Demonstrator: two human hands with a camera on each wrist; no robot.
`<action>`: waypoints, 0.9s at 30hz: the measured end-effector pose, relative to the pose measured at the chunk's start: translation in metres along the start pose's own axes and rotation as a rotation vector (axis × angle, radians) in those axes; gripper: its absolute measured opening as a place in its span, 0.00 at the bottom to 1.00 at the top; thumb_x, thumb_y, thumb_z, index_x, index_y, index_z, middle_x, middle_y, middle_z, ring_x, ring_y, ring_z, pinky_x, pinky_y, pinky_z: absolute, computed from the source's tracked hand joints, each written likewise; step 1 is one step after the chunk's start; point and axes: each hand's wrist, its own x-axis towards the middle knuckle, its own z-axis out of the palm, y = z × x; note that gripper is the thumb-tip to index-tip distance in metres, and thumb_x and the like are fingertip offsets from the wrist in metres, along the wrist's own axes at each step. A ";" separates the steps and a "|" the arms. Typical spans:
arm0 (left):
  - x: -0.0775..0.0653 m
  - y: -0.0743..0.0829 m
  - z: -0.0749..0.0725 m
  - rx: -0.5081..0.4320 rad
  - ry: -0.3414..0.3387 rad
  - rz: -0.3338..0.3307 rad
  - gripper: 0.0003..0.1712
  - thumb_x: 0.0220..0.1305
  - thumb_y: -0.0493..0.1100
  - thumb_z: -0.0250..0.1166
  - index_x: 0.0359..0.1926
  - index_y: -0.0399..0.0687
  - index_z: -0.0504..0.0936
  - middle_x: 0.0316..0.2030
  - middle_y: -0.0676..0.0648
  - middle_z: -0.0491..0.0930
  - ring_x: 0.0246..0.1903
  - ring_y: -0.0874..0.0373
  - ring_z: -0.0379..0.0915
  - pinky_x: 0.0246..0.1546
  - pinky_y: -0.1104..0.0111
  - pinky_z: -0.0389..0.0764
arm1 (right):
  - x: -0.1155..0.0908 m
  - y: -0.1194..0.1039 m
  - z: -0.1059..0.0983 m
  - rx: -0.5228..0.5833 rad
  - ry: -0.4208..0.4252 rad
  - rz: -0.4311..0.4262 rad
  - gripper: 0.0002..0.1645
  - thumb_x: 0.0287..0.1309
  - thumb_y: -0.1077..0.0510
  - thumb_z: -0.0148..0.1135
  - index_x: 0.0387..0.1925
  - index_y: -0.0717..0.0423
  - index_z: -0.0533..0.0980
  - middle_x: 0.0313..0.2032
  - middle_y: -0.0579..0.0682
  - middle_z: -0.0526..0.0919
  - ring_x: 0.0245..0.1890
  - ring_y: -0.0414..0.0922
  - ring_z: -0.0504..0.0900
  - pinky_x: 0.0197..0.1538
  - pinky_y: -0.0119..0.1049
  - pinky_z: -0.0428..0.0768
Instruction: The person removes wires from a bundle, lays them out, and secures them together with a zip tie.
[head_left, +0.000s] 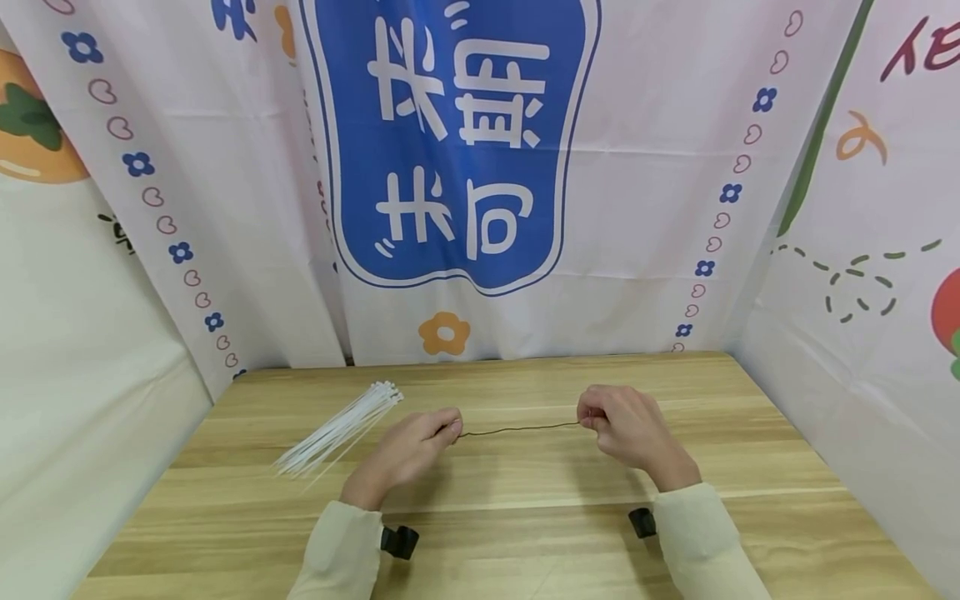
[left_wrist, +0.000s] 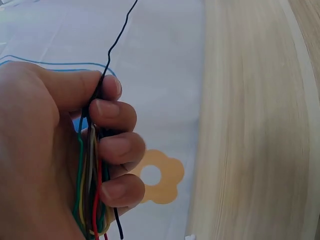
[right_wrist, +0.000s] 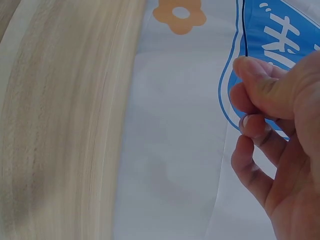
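Note:
In the left wrist view my left hand (left_wrist: 65,115) grips a bundle of coloured wires (left_wrist: 92,185), green, yellow, brown, red and black, with its fingers curled round them. One black wire (left_wrist: 118,40) leaves the bundle between thumb and forefinger. Across the head view that wire (head_left: 517,428) runs, slightly wavy, above the table from my left hand (head_left: 412,442) to my right hand (head_left: 626,423). Thumb and forefinger of the right hand (right_wrist: 280,100) pinch its far end in the right wrist view; the other fingers are loosely bent.
A pile of white cable ties (head_left: 341,429) lies on the wooden table (head_left: 525,533), left of the left hand. Printed curtains (head_left: 637,250) hang behind the table's back edge and at both sides. Black wrist devices (head_left: 400,542) sit at both cuffs.

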 end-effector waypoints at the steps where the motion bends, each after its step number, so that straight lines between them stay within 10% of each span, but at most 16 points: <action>1: 0.000 -0.001 0.000 0.003 -0.002 0.007 0.18 0.85 0.49 0.50 0.32 0.51 0.72 0.24 0.57 0.64 0.24 0.65 0.58 0.29 0.71 0.62 | 0.000 0.000 0.000 -0.001 -0.002 0.002 0.19 0.59 0.66 0.72 0.25 0.37 0.79 0.25 0.32 0.76 0.24 0.33 0.70 0.28 0.31 0.68; 27: 0.002 -0.008 0.000 -0.025 -0.006 0.081 0.13 0.84 0.43 0.53 0.36 0.50 0.75 0.25 0.57 0.66 0.24 0.67 0.60 0.30 0.71 0.67 | -0.002 0.005 -0.003 -0.014 -0.014 0.031 0.18 0.61 0.65 0.72 0.25 0.37 0.80 0.26 0.33 0.78 0.25 0.34 0.70 0.27 0.31 0.68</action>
